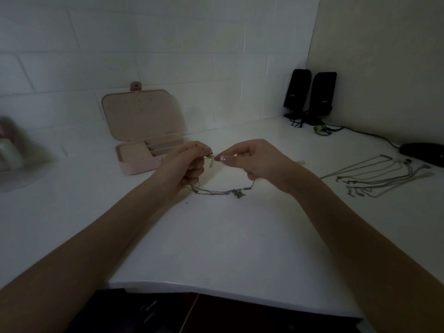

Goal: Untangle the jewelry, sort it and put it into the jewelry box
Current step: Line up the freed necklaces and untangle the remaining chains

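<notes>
You're pinching chain (216, 190) ends with both hands: left hand (186, 164) at 9, right hand (252, 162) at 3, fingers curled tight. Chain sagging toward 6, running 9-to-3. Jewelry box (144, 150) sitting open at 10, left hand nearer.

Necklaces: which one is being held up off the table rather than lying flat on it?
The necklace hanging as a loop between the left hand and right hand, clasp ends pinched. The other chains lie spread out at the right.
</notes>
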A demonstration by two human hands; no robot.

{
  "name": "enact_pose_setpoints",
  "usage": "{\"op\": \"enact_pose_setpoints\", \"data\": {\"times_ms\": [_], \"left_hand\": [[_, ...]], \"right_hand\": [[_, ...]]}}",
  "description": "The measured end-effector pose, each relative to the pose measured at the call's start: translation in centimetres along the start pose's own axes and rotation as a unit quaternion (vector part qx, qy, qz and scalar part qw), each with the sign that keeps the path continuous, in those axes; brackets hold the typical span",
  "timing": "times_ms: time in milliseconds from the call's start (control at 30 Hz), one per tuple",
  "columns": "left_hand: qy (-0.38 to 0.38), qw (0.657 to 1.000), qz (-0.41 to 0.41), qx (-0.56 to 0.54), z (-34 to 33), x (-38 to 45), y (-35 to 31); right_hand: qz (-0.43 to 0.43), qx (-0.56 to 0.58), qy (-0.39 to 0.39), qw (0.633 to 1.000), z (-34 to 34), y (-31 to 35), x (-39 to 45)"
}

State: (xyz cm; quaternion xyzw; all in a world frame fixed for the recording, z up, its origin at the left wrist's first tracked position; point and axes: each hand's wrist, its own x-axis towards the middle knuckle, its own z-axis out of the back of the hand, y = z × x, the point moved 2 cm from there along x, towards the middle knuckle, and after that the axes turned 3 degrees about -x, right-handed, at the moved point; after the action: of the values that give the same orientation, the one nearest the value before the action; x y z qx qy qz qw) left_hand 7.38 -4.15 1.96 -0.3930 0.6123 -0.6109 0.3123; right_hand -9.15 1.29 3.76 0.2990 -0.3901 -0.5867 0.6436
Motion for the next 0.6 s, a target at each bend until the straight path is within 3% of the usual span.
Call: {"op": "enact_pose_setpoints", "data": {"times_ms": [367, 600], "left_hand": [[0.037, 0.999, 0.016, -0.027, -0.08, 0.01, 0.31], [-0.029, 0.999, -0.027, 0.008, -0.06, -0.05, 0.13]], "right_hand": [[-0.025, 0.018, 0.001, 1.0, -0.46, 0.51, -0.29], [-0.046, 0.019, -0.013, 0.999, 0.27, 0.22, 0.24]]}}
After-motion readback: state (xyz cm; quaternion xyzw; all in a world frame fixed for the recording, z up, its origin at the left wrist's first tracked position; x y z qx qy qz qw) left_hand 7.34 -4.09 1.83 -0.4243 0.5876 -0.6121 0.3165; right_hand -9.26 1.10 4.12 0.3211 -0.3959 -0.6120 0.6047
